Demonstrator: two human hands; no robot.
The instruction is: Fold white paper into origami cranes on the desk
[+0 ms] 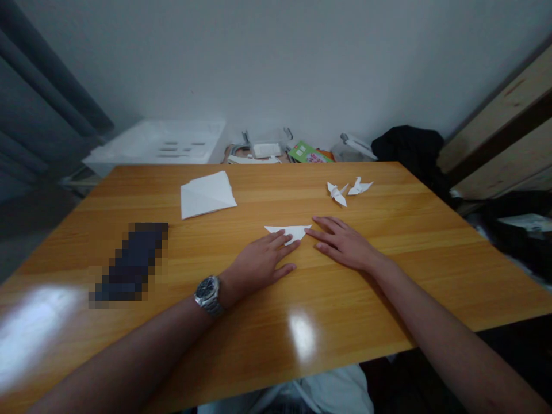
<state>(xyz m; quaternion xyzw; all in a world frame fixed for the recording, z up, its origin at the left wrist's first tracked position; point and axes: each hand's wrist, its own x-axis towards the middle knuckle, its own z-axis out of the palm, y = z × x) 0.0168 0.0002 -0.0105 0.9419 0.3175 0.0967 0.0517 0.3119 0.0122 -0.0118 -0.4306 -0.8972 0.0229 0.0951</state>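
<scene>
A small white sheet of paper [297,232], folded into a triangle, lies flat on the wooden table [345,322] with its long edge facing away from me. My left hand [263,259], a metal watch [209,294] on its wrist, rests over the left and near part of the paper, its fingers stretched out and pressing on it. From the other side, my right hand [345,244] lies with fingers spread, the index fingertip touching the paper's right corner. The part of the paper under my left fingers is hidden.
Two folded paper cranes [337,194] stand beyond my right hand. A stack of white paper [207,194] lies at the far left, and a blurred dark object [131,261] sits nearer on the left. Behind the table are a white plastic bin [159,141] and a green booklet [308,153].
</scene>
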